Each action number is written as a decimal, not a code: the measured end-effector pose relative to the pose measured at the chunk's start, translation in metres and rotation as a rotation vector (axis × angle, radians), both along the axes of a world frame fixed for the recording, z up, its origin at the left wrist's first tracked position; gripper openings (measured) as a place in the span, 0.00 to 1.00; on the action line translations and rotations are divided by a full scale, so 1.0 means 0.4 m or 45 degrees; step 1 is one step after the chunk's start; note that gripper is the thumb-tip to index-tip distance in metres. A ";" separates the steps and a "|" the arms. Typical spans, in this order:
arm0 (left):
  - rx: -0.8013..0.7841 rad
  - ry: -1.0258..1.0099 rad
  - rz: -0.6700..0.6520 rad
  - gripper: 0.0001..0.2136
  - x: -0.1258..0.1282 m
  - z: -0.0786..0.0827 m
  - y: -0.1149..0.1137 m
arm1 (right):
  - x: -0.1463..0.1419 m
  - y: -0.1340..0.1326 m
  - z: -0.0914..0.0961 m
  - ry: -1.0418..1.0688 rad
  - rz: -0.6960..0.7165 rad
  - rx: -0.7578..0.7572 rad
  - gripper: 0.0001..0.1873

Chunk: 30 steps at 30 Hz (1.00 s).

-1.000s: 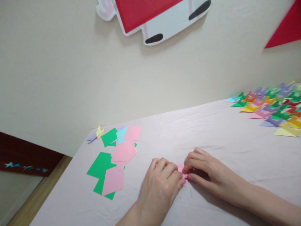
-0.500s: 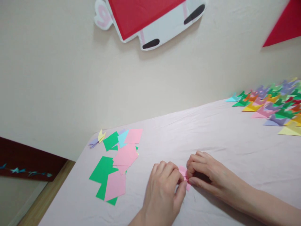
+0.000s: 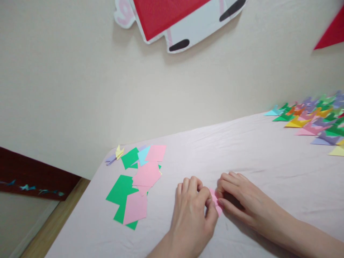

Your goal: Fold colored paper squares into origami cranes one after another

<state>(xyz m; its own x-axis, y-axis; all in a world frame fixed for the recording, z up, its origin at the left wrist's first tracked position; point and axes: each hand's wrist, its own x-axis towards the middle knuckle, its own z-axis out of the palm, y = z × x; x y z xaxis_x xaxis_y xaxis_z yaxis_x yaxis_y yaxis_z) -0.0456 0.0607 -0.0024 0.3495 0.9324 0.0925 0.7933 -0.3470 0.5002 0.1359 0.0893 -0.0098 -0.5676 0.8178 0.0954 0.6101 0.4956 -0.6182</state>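
A small folded piece of pink paper (image 3: pixel 215 201) lies on the pale cloth between my two hands, mostly covered by fingers. My left hand (image 3: pixel 194 209) is closed at its left side, with thumb and bent fingers pressed on the paper's edge. On the right edge, my right hand (image 3: pixel 239 197) pinches the paper between thumb and fingertips, its other fingers curled. The exact folds cannot be made out. Left of my hands lies a loose spread of pink paper squares (image 3: pixel 136 208) and green paper squares (image 3: pixel 120 190), with a light blue sheet (image 3: pixel 143 156) among them.
A yellow folded paper (image 3: pixel 119 153) and a purple folded paper (image 3: pixel 110 159) sit near the far left corner of the cloth-covered table (image 3: pixel 188 150). Rows of colourful folded paper birds (image 3: pixel 309 118) stand at the far right. A wall (image 3: pixel 188 93) rises behind, bearing a red-and-white cutout (image 3: pixel 182 21).
My left hand has moved right and turned slightly over the pink paper, covering more of its left side. The right hand keeps its pinch. The whole view has shifted a little.
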 end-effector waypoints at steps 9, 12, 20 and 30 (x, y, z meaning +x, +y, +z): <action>0.003 0.003 0.024 0.07 0.007 -0.004 0.004 | 0.009 0.003 -0.009 0.156 -0.001 -0.076 0.08; -0.011 0.000 0.037 0.07 0.006 -0.003 0.006 | 0.015 0.008 -0.011 0.213 -0.003 -0.112 0.10; -0.020 -0.068 0.054 0.07 0.005 -0.002 0.007 | -0.004 0.002 0.010 0.184 -0.100 -0.133 0.07; -0.019 -0.076 0.114 0.09 0.000 -0.007 -0.004 | -0.039 -0.017 0.021 0.014 -0.243 -0.075 0.14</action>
